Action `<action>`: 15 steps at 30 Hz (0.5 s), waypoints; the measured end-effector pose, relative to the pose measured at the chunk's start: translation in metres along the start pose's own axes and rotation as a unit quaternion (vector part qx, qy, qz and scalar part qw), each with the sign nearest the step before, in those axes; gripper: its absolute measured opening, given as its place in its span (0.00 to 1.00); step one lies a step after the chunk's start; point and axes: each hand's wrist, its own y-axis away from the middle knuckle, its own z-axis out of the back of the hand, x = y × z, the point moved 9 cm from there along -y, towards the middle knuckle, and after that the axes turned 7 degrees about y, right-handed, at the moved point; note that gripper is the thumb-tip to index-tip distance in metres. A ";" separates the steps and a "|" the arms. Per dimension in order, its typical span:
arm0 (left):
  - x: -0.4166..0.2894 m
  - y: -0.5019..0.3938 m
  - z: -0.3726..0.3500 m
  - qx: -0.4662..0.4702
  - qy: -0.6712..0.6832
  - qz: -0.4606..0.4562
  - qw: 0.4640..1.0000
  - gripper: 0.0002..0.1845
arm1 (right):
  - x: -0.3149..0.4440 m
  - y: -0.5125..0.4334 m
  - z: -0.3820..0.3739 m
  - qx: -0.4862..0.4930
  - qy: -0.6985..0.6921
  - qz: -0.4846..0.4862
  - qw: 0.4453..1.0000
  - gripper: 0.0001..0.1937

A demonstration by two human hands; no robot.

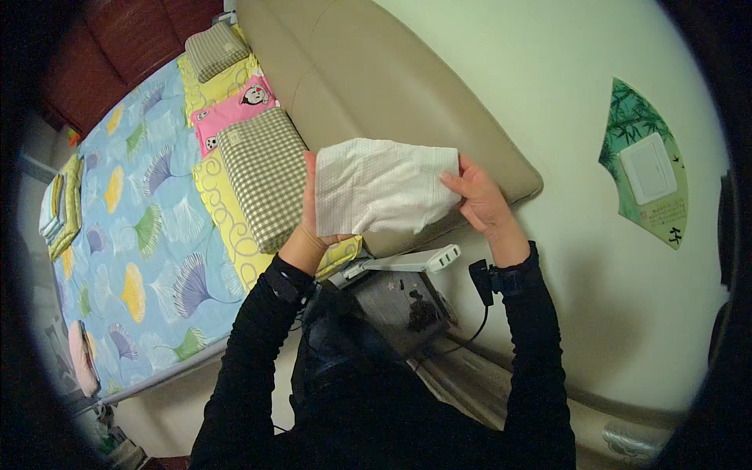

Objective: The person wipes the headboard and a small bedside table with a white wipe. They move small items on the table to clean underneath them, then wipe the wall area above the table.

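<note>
A white, textured wipe or cloth (385, 185) is spread out in front of me, creased across its middle and lower edge. My left hand (311, 217) supports it from behind at the left end, most of the fingers hidden by the sheet. At the other end, my right hand (482, 197) pinches the right edge, thumb on the near face. Behind the sheet rises the padded beige headboard (399, 76) of a bed. Just below it lies a white power strip (411, 261) with several ports.
To the left, the bed has a blue ginkgo-leaf sheet (158, 235), a checked pillow (267, 176), a pink pillow (235, 114) and another checked pillow (216, 51). A dark bedside cabinet (399, 305) stands below the power strip. On the right wall is a switch (648, 168) with a fan-shaped surround.
</note>
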 end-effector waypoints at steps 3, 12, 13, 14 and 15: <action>-0.013 0.005 0.023 -0.096 -0.042 -0.021 0.994 0.41 | 0.005 -0.007 0.002 -0.030 0.084 0.018 0.996 0.17; -0.014 -0.037 0.034 -0.129 -0.274 -0.008 0.953 0.24 | 0.001 -0.017 -0.052 0.184 0.288 -0.002 0.940 0.17; -0.019 -0.041 0.044 -0.168 -0.266 -0.020 0.949 0.24 | 0.004 -0.020 -0.042 0.134 0.270 0.000 0.953 0.17; -0.027 -0.045 0.057 -0.207 -0.258 -0.033 0.943 0.23 | 0.008 -0.021 -0.030 0.093 0.246 0.009 0.965 0.18; -0.036 -0.048 0.070 -0.233 -0.242 -0.049 0.941 0.22 | 0.013 -0.020 -0.016 0.054 0.217 0.019 0.975 0.19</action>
